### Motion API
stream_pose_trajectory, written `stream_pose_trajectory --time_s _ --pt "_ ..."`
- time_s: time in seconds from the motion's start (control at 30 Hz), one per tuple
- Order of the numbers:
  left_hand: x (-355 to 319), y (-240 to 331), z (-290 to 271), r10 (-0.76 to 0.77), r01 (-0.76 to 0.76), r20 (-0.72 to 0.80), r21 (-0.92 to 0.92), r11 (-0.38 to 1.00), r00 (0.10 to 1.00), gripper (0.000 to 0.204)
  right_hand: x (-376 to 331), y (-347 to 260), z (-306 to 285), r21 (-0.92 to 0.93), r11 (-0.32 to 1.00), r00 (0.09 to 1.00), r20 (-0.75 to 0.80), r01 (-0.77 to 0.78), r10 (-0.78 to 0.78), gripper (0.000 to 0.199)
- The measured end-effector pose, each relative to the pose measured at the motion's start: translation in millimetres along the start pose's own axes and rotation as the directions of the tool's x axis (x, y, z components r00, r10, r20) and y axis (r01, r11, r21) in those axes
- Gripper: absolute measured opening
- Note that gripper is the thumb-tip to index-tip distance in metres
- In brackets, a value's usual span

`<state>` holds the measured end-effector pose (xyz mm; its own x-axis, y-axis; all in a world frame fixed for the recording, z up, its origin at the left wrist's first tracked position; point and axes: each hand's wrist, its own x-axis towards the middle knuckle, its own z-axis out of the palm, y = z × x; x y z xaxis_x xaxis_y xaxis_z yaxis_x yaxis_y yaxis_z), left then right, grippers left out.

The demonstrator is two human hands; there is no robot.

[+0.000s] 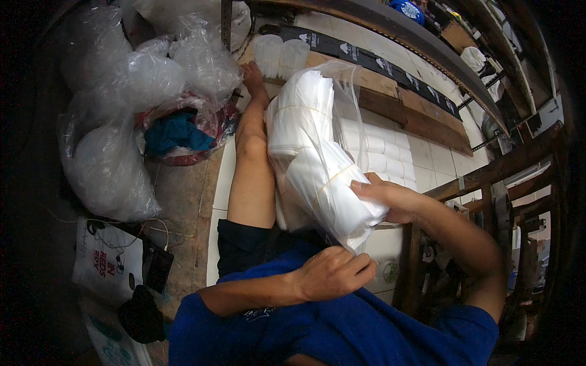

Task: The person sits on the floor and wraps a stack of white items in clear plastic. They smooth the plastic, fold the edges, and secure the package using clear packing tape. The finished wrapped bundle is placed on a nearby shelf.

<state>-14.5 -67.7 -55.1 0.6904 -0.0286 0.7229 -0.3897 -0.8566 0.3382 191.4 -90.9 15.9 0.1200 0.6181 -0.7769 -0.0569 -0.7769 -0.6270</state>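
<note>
"Holding what, and where?"
"A clear bag (318,152) of white, banded bundles (304,116), just right of the bare leg (251,177)."
"How are the fingers?"
"The left hand (336,274) is curled closed, pinching the bag's lower end. The right hand (390,200) bends partly round its side, thumb on top, gripping it; some fingertips are hidden."
"Beyond?"
"White rolls (383,146), stacked."

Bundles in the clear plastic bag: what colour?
White bundles, shown best in the head view.
</note>
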Motion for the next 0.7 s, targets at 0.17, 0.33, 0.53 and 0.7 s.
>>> stream_pose_trajectory --time_s 0.17,0.33,0.53,0.7 --pt "-5 0 1 0.001 -0.001 0.020 0.017 1.000 1.000 0.024 4 4 18 0.104 0.989 0.994 -0.008 0.109 -0.109 0.104" --pt "-8 2 -5 -0.040 0.039 0.021 0.024 0.999 0.999 0.025 4 24 35 0.182 0.946 0.958 -0.149 0.268 -0.243 0.089" --pt "-20 7 -7 -0.216 0.223 0.056 -0.196 0.955 0.975 0.025 1 37 47 0.136 0.885 0.854 -0.361 0.445 -0.374 0.073" --pt "-13 7 -1 -0.231 0.225 0.006 -0.247 0.942 0.973 0.021 12 48 49 0.010 0.829 0.735 -0.468 0.559 -0.491 0.070"
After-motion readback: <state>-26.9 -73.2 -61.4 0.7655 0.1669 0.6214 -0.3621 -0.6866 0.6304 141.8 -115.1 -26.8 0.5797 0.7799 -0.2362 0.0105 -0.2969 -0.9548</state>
